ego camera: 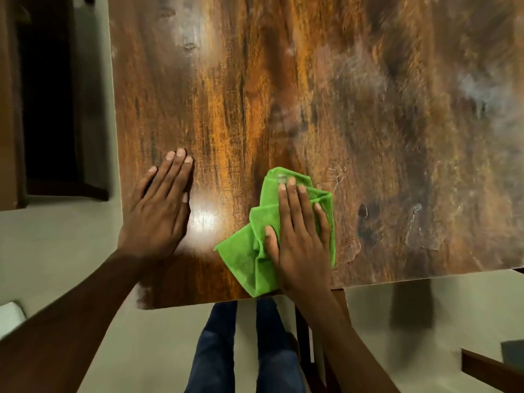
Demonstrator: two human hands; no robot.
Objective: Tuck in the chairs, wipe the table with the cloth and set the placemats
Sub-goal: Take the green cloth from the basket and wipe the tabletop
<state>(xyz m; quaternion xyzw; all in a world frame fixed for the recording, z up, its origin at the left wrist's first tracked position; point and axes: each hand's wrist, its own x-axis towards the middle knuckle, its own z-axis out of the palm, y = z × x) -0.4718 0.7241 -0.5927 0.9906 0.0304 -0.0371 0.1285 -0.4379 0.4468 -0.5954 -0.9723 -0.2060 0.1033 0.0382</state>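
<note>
A dark brown wooden table (312, 95) fills most of the view, with dull smears across its right half. A crumpled green cloth (246, 256) lies near the table's front edge. My right hand (300, 236) presses flat on top of the cloth, thumb tucked into a fold. To the left of the cloth, my left hand (161, 205) rests flat on the bare wood with its fingers together, holding nothing. No placemats are in view.
Part of a dark wooden chair (487, 370) shows at the bottom right, and a chair frame (303, 336) stands under the table edge by my legs. Pale floor (56, 245) lies left of the table. A dark doorway (48, 95) is at the far left.
</note>
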